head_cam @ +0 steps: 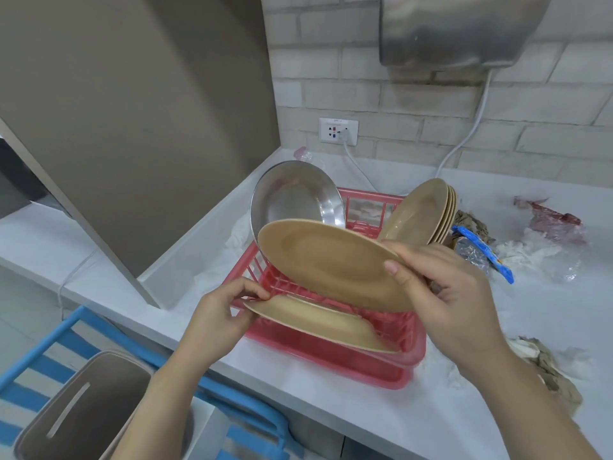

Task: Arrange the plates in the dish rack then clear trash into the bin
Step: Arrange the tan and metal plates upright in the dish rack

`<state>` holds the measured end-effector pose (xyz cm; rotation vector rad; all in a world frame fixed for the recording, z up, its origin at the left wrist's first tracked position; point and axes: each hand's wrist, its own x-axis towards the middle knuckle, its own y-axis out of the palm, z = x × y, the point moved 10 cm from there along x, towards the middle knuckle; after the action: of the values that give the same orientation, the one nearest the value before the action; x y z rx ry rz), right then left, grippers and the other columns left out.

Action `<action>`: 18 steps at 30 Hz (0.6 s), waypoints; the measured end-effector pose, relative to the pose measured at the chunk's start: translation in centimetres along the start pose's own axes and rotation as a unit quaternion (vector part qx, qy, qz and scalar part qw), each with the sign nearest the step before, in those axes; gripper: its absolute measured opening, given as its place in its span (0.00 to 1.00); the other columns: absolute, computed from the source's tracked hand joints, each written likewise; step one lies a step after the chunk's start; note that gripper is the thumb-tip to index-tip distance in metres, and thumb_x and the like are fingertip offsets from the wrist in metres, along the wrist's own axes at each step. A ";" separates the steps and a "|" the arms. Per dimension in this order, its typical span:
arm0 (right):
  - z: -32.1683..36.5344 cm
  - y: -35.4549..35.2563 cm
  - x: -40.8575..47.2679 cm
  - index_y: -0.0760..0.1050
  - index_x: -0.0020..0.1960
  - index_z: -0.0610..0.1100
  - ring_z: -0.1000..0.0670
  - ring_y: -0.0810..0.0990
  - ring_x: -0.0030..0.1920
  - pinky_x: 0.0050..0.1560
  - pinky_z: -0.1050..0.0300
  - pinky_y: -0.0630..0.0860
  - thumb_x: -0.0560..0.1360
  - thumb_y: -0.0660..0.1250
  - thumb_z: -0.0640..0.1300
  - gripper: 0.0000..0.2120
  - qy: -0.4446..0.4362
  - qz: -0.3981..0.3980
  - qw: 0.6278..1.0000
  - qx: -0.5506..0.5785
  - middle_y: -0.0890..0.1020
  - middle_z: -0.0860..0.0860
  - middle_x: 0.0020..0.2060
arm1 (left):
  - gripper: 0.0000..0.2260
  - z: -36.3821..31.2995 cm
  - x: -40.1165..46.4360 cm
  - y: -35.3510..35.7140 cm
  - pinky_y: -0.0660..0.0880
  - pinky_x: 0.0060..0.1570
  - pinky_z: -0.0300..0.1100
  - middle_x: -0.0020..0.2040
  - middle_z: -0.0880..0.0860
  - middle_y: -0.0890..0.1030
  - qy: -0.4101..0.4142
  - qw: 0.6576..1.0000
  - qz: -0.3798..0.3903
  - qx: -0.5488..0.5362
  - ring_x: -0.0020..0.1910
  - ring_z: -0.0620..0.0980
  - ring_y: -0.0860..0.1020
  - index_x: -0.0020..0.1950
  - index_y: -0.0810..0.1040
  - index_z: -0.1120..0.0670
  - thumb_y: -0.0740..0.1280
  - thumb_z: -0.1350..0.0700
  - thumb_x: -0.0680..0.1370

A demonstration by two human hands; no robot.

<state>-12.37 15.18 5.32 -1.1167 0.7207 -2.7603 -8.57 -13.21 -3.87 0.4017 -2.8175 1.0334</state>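
Note:
A red plastic dish rack (pixel 348 363) sits on the white counter. My right hand (pixel 441 293) grips the rim of a tan plate (pixel 325 260), held tilted above the rack. My left hand (pixel 222 313) pinches the left edge of a second tan plate (pixel 318 323), which lies upside down across the rack's front. Several tan plates (pixel 421 214) lean upright at the rack's back right. A steel plate (pixel 295 194) stands at its back left.
Trash lies on the counter to the right: a blue-and-silver wrapper (pixel 481 254), a red plastic bag (pixel 550 220), crumpled brown paper (pixel 550 370) and white tissue. A grey bin (pixel 86 410) stands below left beside a blue frame (pixel 109 330). A wall socket (pixel 338 131) and cables are behind.

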 end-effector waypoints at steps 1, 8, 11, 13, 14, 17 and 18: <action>0.3 0.5 -0.2 0.81 0.59 0.55 0.57 0.79 0.47 0.49 0.58 0.74 0.77 0.66 0.47 0.12 -0.011 0.014 1.000 -0.019 0.82 0.64 0.48 | 0.20 0.1 0.1 0.0 0.71 0.45 0.25 0.45 0.39 0.82 0.000 1.000 0.002 0.004 0.47 0.39 0.78 0.44 0.82 0.46 0.68 0.72 0.71; 1.2 3.8 -2.9 0.80 0.60 0.57 0.53 0.79 0.46 0.44 0.55 0.77 0.79 0.64 0.46 0.13 -0.091 0.076 0.987 -0.105 0.81 0.64 0.56 | 0.18 0.9 0.4 -0.4 0.73 0.49 0.31 0.44 0.43 0.83 -0.004 1.000 -0.009 -0.003 0.48 0.41 0.81 0.43 0.78 0.50 0.64 0.75 0.71; 0.8 4.6 -4.3 0.79 0.61 0.58 0.54 0.78 0.47 0.45 0.56 0.77 0.79 0.63 0.48 0.13 -0.081 0.092 0.987 -0.105 0.80 0.63 0.57 | 0.15 1.8 0.2 -0.6 0.76 0.50 0.41 0.45 0.51 0.82 -0.038 0.996 -0.026 -0.078 0.47 0.46 0.83 0.46 0.73 0.55 0.57 0.75 0.75; 0.4 5.0 -4.7 0.77 0.63 0.59 0.56 0.77 0.51 0.50 0.58 0.75 0.80 0.61 0.51 0.14 -0.056 0.117 0.987 -0.096 0.79 0.65 0.58 | 0.09 1.7 0.2 -0.5 0.75 0.49 0.39 0.46 0.54 0.82 -0.056 0.988 -0.032 -0.139 0.45 0.46 0.83 0.50 0.73 0.56 0.58 0.69 0.81; 0.1 5.1 -4.9 0.76 0.64 0.60 0.57 0.76 0.53 0.52 0.59 0.74 0.80 0.59 0.52 0.15 -0.041 0.136 0.986 -0.091 0.77 0.66 0.60 | 0.06 1.4 0.2 -0.5 0.75 0.48 0.37 0.46 0.54 0.81 -0.057 0.985 -0.034 -0.157 0.45 0.46 0.83 0.52 0.74 0.55 0.59 0.63 0.82; -0.4 5.9 -5.2 0.72 0.67 0.63 0.58 0.73 0.58 0.57 0.62 0.69 0.81 0.54 0.57 0.17 -0.008 0.208 0.976 -0.069 0.73 0.68 0.64 | 0.10 0.7 0.3 -0.7 0.75 0.48 0.33 0.47 0.51 0.81 -0.040 0.988 -0.020 -0.145 0.45 0.44 0.82 0.52 0.80 0.51 0.61 0.49 0.80; -0.5 6.0 -5.4 0.71 0.67 0.64 0.57 0.72 0.59 0.59 0.64 0.68 0.81 0.53 0.58 0.17 -0.001 0.224 0.973 -0.059 0.72 0.68 0.64 | 0.13 0.5 0.3 -0.7 0.74 0.47 0.31 0.46 0.50 0.81 -0.038 0.990 -0.010 -0.132 0.45 0.43 0.81 0.51 0.81 0.51 0.61 0.46 0.78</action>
<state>-9.40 11.33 -1.18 -0.8444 1.0066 -2.3596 -8.70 -14.11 -3.76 0.4468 -2.9565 0.6404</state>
